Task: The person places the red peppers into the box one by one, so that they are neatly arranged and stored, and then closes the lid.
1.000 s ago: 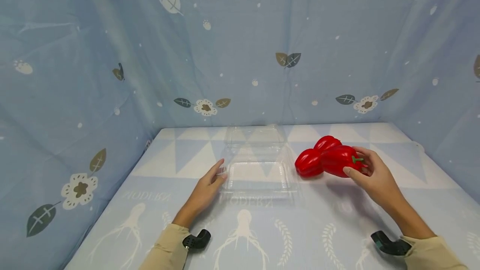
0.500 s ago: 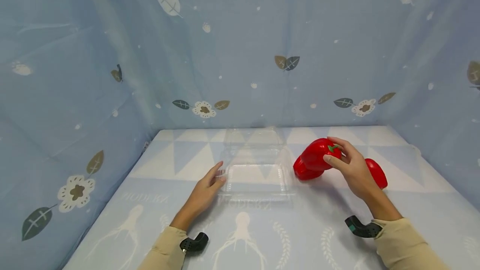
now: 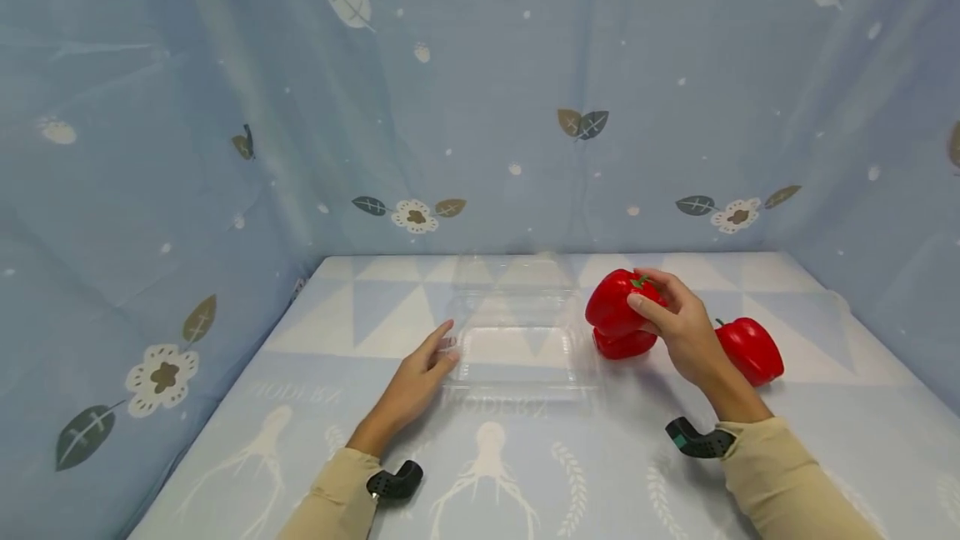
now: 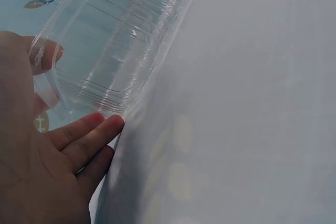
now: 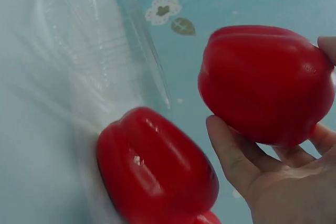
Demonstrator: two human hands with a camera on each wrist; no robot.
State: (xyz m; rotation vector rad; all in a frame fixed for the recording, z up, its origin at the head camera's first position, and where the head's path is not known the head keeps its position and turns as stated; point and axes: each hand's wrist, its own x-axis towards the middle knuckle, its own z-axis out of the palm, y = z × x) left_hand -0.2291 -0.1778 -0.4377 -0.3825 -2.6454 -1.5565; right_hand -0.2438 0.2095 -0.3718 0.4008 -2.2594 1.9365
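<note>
My right hand [image 3: 680, 327] grips a red bell pepper [image 3: 617, 303] with a green stem, thumb on one side and fingers on the other. It is held above a second red bell pepper [image 5: 155, 163], which lies beside the container. A third bell pepper [image 3: 752, 350] lies right of my right wrist. The clear plastic container [image 3: 517, 388] stands with its hinged lid [image 3: 517, 273] laid back. My left hand [image 3: 414, 377] rests at the container's left edge. Its fairly straight fingers [image 4: 86, 145] touch the side low down, and another digit shows through the clear rim.
A pale blue and white patterned cloth [image 3: 300, 457] covers the table. Blue printed fabric [image 3: 510, 90] hangs behind and at both sides. A black wrist device [image 3: 697, 438] sits on the right wrist, another black device [image 3: 396, 482] on the left.
My right hand has moved left with its bell pepper, tilting it stem up, and is now over the pepper beside the container. The third pepper has come into sight. The left hand stays put.
</note>
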